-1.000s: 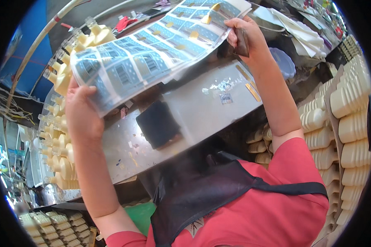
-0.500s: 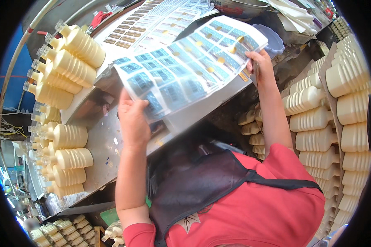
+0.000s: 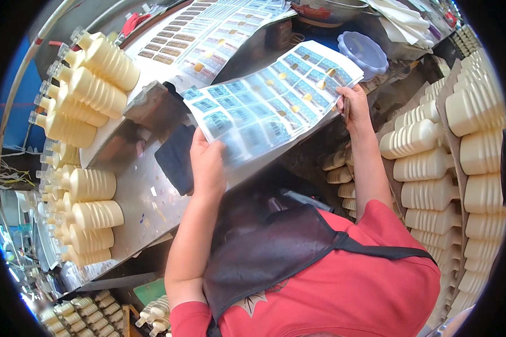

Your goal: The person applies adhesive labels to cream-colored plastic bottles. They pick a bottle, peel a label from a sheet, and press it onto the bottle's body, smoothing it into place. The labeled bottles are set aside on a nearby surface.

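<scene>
The left hand (image 3: pixel 208 163) grips the near corner of a sheet of blue labels (image 3: pixel 272 104); the right hand (image 3: pixel 354 106) pinches its far edge. The sheet is held tilted above the metal bench (image 3: pixel 135 196), which carries cream ribbed bottles (image 3: pixel 90 73) along its left side

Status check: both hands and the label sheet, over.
Left hand and right hand grip label sheet at opposite edges. Sheet held above metal table.
</scene>
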Motion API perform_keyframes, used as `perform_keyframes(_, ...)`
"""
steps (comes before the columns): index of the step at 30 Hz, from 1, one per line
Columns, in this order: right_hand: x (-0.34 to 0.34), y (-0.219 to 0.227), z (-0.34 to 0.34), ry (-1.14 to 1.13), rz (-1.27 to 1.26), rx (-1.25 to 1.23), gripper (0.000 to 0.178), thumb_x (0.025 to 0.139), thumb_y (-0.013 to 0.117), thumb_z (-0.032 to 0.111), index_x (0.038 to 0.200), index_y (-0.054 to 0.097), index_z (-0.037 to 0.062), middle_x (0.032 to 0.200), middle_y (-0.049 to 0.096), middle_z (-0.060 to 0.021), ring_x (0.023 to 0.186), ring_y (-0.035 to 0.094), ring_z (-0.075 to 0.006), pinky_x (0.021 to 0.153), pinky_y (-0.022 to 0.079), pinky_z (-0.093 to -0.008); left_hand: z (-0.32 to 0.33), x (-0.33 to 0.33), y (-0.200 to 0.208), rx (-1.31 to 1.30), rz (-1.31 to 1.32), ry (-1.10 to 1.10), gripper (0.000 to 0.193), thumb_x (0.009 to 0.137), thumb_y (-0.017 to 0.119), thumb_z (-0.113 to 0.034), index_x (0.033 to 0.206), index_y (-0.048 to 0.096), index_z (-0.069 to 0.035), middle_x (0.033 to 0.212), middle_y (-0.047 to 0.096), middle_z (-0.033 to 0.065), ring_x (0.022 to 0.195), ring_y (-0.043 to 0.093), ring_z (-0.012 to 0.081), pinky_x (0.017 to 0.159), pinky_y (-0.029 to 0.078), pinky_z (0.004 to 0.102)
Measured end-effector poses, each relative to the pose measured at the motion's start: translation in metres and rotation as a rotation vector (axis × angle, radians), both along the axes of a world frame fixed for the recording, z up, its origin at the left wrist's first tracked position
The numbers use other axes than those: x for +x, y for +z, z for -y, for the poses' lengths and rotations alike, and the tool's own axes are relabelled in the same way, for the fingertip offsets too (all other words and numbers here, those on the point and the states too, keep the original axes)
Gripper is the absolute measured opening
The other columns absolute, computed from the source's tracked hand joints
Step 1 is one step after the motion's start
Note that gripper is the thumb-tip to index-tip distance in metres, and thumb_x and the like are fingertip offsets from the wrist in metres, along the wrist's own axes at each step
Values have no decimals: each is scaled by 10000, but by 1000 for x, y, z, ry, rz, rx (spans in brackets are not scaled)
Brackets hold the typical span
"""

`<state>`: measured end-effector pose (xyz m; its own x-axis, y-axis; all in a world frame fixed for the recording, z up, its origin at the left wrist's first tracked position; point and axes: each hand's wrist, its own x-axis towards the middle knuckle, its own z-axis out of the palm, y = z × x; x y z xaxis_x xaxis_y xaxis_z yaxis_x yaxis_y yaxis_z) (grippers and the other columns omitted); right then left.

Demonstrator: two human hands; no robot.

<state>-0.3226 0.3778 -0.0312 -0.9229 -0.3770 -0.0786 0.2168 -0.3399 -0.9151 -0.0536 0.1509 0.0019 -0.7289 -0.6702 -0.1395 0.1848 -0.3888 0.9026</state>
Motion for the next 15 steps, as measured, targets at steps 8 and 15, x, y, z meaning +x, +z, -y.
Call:
perform_keyframes(8,-3,-15,-2,10,16,17,199,874,594,-28,1069,624,5,813,672,-64,456,537,-103,422,417,-249,2,-1,-14,-6,-6,-2,436,841,478,77,1258,595,26,1164,700,94,1046,677,166,945,520,301)
perform_keyframes(15,-5,-20,0,-7,25,11,199,874,595,-33,1067,623,6,811,671,-63,456,538,-105,425,422,-251,0,-2,-19,12,16,3,424,843,479,83,1243,607,25,1158,700,92,1047,676,171,949,517,300)
